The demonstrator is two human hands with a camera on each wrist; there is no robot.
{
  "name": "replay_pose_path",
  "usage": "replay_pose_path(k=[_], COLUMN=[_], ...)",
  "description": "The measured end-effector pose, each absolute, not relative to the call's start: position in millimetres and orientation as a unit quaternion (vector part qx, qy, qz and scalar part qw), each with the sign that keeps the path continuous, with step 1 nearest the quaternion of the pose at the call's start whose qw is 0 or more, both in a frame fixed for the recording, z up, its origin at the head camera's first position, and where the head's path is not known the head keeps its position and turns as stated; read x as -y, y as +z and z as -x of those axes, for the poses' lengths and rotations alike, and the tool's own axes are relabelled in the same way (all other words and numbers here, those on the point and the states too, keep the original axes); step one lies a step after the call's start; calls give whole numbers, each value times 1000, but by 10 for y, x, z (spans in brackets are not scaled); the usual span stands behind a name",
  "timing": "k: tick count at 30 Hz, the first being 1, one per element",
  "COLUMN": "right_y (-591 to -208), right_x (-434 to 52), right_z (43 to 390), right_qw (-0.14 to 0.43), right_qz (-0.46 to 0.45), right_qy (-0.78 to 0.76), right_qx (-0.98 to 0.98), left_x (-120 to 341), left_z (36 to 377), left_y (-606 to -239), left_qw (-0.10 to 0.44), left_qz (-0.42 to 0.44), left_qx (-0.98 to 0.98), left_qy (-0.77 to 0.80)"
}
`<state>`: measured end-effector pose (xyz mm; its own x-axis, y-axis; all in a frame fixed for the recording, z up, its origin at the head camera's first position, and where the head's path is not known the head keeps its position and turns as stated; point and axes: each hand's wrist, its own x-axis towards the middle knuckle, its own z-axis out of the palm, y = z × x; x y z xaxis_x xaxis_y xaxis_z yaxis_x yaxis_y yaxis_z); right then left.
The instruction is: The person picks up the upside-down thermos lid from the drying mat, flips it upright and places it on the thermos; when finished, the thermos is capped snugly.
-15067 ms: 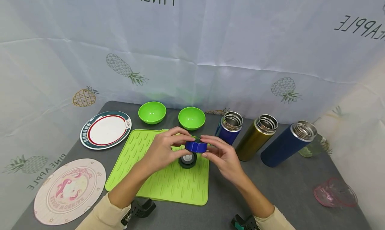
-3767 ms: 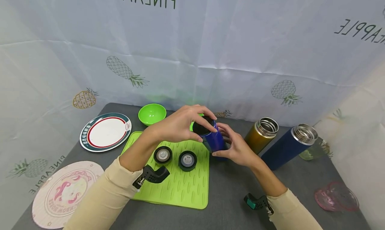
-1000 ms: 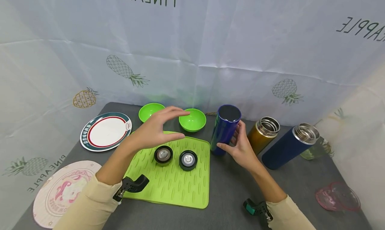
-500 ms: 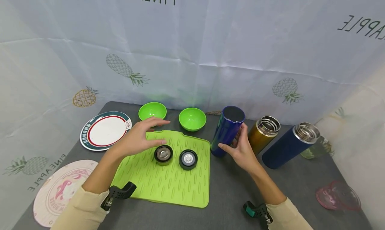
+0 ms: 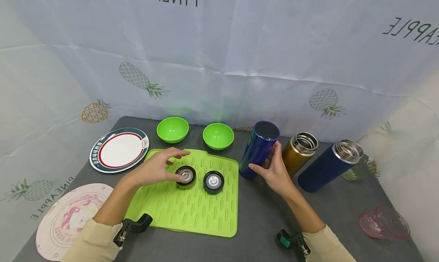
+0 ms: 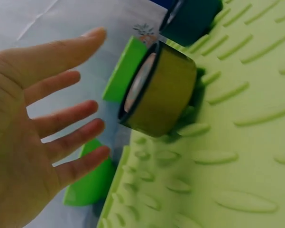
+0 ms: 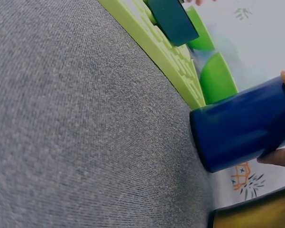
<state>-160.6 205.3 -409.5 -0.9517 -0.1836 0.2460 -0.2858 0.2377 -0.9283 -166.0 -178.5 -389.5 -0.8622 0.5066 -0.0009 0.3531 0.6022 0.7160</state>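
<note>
My right hand (image 5: 274,172) grips the body of a glossy blue bottle (image 5: 254,151), which has its lid on and stands on the table just right of the green mat (image 5: 202,216). Over the mat, my left hand (image 5: 154,168) hovers beside an upturned gold bottle lid (image 6: 170,90), its fingers spread and apart from the lid in the left wrist view. To the right of that lid lies an upturned dark bottle lid (image 5: 213,182). A gold bottle (image 5: 295,157) and a navy bottle (image 5: 322,170), both uncapped with bare steel mouths, stand right of my right hand.
Two green bowls, a left one (image 5: 173,130) and a right one (image 5: 218,136), sit behind the mat. At left lie a rimmed plate (image 5: 103,161) and a pink round mat (image 5: 75,216). A pink transparent cup (image 5: 382,222) is at far right, a clear glass (image 5: 356,172) behind the navy bottle.
The blue bottle got its lid and was set down upright, my right hand staying on it. My left hand let go, moved left and lowered to the gold lid.
</note>
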Motion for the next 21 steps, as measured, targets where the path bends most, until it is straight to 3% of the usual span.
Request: replay_pose_path(k=[11, 21], right_y=[-4099, -4113], right_x=[-2047, -2053], right_z=[1599, 1587], right_qw=[36, 38], right_qz=[-150, -152], right_qy=[598, 599], right_qx=[787, 785], left_x=[1813, 1783], left_z=[1666, 1673], left_y=[-4093, -4122], left_qw=[138, 133], left_qz=[-259, -272], left_qx=[-882, -895], left_qy=[369, 327])
